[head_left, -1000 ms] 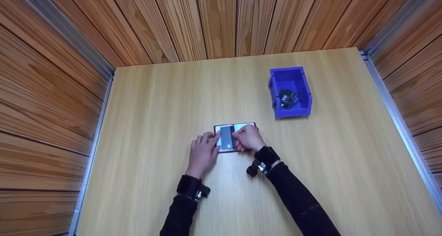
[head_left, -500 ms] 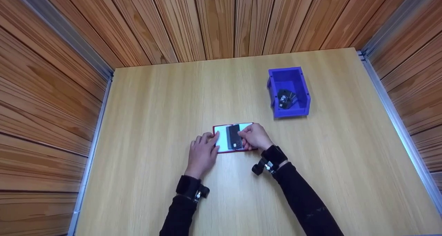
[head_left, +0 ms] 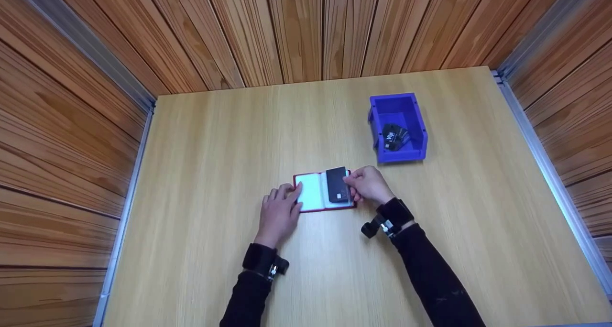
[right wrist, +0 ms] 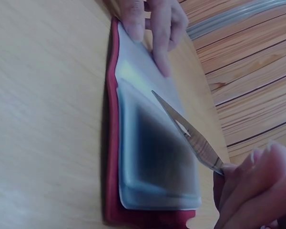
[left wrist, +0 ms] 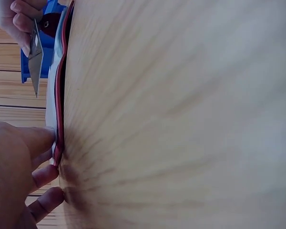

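Observation:
A small red card holder [head_left: 310,192] with clear plastic sleeves lies spread flat on the table. My left hand [head_left: 278,219] rests at its left edge, and straight fingertips press on the sleeve in the right wrist view. Between thumb and fingers, my right hand [head_left: 372,184] pinches a dark card [head_left: 337,185] by its right edge. That card hangs tilted above the right-hand sleeve, seen nearly edge-on from both wrists. Under it, the right wrist view shows a clear sleeve [right wrist: 157,148] with a dark patch; whether this is a reflection or another card I cannot tell.
Behind the holder, to the right, stands a purple-blue bin [head_left: 402,157] with a low front. Several dark cards [head_left: 395,137] lie in it. Wood-panelled walls [head_left: 296,35] border the table at the back and both sides.
My right hand has carried the card rightward, from over the holder's left page to over its right page, uncovering the left sleeve. The left hand has stayed in place.

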{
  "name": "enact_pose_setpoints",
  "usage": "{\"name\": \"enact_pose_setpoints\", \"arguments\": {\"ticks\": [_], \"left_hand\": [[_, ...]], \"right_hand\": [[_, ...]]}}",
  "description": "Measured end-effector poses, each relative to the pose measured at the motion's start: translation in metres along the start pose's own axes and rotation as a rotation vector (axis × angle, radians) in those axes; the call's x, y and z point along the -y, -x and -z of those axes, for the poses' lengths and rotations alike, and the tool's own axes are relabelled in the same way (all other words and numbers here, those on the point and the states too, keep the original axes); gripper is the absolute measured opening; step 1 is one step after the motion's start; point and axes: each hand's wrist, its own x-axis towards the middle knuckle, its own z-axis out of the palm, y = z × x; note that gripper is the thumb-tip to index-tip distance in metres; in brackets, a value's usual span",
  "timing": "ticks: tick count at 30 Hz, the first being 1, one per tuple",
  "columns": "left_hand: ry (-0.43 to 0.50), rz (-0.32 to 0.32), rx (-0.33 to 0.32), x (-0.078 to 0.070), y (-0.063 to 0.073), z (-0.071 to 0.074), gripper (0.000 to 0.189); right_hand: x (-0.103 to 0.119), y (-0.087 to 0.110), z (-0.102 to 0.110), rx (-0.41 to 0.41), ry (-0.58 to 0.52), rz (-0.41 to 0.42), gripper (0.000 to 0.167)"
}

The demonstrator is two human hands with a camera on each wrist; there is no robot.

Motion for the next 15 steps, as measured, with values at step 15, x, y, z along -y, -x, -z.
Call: {"name": "enact_pose_setpoints", "arguments": {"ticks": [15], "left_hand": [[0.019, -0.009, -0.007, 0.001, 0.000, -0.001, 0.053]], "right_hand": [[0.001, 0.002, 0.016, 0.011, -0.060, -0.005, 0.022]]}}
